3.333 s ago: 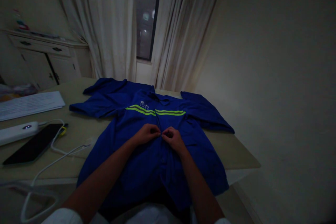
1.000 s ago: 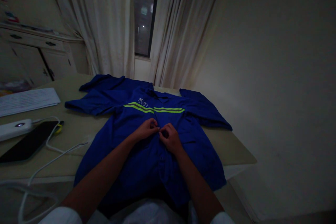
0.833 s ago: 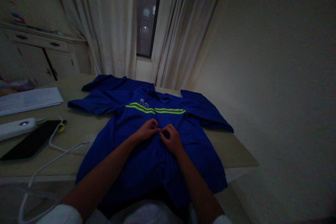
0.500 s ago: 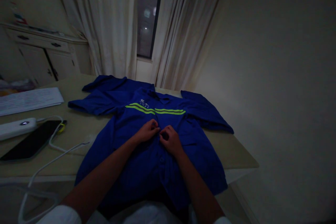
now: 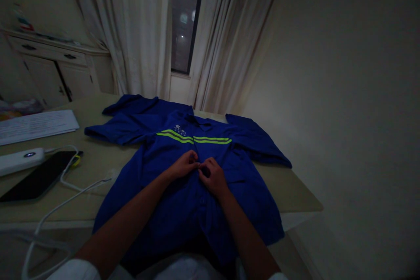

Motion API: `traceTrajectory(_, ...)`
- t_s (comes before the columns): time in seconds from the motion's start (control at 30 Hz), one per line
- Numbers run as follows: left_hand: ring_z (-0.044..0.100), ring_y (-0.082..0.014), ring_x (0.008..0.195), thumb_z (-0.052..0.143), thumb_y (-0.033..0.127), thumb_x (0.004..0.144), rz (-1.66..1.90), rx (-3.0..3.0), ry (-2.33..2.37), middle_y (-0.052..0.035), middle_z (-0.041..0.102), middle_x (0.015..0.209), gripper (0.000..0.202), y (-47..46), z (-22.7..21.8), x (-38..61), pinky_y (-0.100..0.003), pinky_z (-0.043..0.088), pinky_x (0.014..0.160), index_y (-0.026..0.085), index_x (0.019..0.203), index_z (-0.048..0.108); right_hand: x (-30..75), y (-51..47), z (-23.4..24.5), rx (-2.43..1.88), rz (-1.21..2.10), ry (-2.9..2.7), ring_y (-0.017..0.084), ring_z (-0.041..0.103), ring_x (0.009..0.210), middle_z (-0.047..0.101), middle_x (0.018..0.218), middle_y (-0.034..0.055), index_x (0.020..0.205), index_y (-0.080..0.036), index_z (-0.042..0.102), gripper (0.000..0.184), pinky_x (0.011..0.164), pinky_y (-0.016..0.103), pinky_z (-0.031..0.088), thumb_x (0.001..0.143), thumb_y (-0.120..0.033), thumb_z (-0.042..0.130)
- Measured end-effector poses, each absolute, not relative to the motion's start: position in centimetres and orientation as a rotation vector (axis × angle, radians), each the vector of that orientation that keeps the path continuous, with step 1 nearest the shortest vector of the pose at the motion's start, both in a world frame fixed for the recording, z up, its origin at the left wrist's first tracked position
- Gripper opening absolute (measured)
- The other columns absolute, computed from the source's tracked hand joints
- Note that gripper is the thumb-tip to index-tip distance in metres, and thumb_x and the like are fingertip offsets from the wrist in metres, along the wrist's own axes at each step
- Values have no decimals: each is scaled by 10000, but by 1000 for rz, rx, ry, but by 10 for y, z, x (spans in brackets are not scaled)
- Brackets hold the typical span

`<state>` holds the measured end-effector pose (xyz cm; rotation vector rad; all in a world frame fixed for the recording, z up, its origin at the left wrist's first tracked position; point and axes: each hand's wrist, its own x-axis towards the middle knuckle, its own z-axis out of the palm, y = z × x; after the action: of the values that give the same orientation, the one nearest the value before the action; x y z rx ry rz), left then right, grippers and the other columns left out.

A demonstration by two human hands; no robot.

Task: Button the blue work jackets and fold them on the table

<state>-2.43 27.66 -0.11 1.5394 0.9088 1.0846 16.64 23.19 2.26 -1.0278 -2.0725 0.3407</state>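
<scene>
A blue work jacket [image 5: 164, 201] with yellow-green chest stripes lies spread on the table, collar away from me and lower hem hanging over the near edge. My left hand [image 5: 184, 164] is closed in a pinch on the front opening, below the stripes. Right beside it, my right hand [image 5: 212, 175] pinches the same front edge, and the fingertips of both hands meet there. What sits between the fingertips is too small and dark to make out. Below my hands, a button [image 5: 201, 201] shows on the front placket.
On the table [image 5: 295, 192], left of the jacket, lie a black phone [image 5: 39, 177], a white power bank [image 5: 21, 161], a white cable [image 5: 62, 203] and printed papers [image 5: 39, 125]. A cabinet [image 5: 46, 74], curtains [image 5: 141, 30] and a wall [image 5: 354, 96] stand around.
Both hands stay at the same spot on the jacket front. The right fingertips have shifted very slightly left, closer against the left ones.
</scene>
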Motion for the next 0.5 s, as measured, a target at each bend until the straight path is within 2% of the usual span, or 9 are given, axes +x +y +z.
traceTrajectory(0.27,456,-104,593,802,424,665,1122,1406,971,83,524,662,434,279,-4,-19,-224,334,562,220,860,472,165,231,19,-1005,100,-2188,169,650,874,646,1035,48,1003,-232,687,126,772,259,512,934,-156,614)
traceTrajectory(0.5,453,-103,601,791,471,699,1192,1432,954,82,509,682,434,273,6,-16,-229,343,566,218,855,476,163,238,22,-949,262,-1945,168,613,806,620,926,36,875,-222,658,21,738,269,508,888,-207,651)
